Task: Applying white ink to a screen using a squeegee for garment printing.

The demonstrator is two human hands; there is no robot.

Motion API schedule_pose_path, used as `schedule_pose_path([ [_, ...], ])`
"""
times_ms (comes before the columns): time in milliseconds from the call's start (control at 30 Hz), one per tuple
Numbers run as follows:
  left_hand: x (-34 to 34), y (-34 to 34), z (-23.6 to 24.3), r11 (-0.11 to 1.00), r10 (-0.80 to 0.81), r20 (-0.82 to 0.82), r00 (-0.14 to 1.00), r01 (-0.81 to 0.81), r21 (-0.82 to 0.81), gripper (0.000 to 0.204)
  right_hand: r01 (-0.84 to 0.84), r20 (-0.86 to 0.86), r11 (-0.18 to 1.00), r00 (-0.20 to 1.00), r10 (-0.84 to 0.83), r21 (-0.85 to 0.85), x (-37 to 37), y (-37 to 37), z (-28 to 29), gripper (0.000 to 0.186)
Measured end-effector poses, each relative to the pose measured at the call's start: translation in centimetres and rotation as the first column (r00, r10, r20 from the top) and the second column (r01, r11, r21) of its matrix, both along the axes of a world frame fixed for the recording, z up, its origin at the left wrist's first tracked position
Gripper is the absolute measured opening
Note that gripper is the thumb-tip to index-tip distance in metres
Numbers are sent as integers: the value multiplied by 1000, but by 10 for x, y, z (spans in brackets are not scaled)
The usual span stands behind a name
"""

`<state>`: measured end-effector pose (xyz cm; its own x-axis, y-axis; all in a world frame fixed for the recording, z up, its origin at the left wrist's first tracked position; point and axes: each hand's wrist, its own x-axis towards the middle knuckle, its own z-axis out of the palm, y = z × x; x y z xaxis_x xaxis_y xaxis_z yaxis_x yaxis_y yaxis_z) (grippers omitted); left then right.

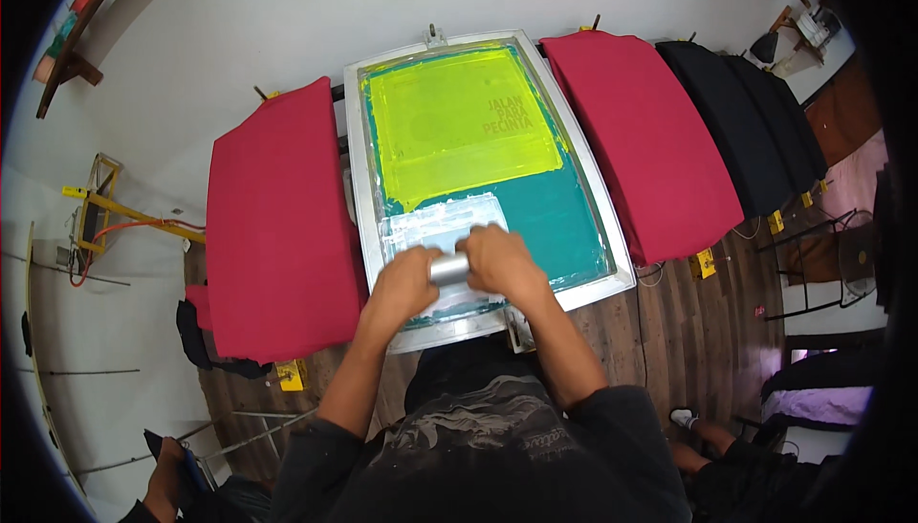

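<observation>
We grip a silver bar (449, 269) above the framed screen's (583, 294) near end.
Our left hand (404, 284) and right hand (497, 260) clasp it; lime coating (445, 131) already fills the upper area, lower-right teal (555, 231) is uncovered.

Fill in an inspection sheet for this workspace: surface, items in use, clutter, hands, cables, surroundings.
Surface: teal screen in a metal frame; yellow-green patch on its upper part, whitish smear at lower left.
Items in use: silver bar, motion-blurred, over the smear.
Clutter: dark cloth bunched beside the left red cloth.
Hands: left hand and right hand both grip the bar, fingers closed.
Cables: orange cord at far left; thin dark cord on the wooden floor.
Surroundings: right red cloth, black cloths beyond; someone's white shoe at lower right.
</observation>
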<state>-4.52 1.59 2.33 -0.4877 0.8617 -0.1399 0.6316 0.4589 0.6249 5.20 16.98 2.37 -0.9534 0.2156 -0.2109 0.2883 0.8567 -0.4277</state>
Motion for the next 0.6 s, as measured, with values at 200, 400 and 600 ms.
schedule_pose_path([
  [200,13,-14,-33,992,47,-114,992,-33,125,56,10,-205,988,978,22,155,11,-19,-31,39],
  [400,75,-56,-26,998,22,-150,988,-14,60,54,-31,-105,992,993,43,120,69,-58,-12,40],
  [600,35,-34,-2,998,-4,-73,997,9,58,49,-51,-68,995,996,57,87,39,-33,4,43],
])
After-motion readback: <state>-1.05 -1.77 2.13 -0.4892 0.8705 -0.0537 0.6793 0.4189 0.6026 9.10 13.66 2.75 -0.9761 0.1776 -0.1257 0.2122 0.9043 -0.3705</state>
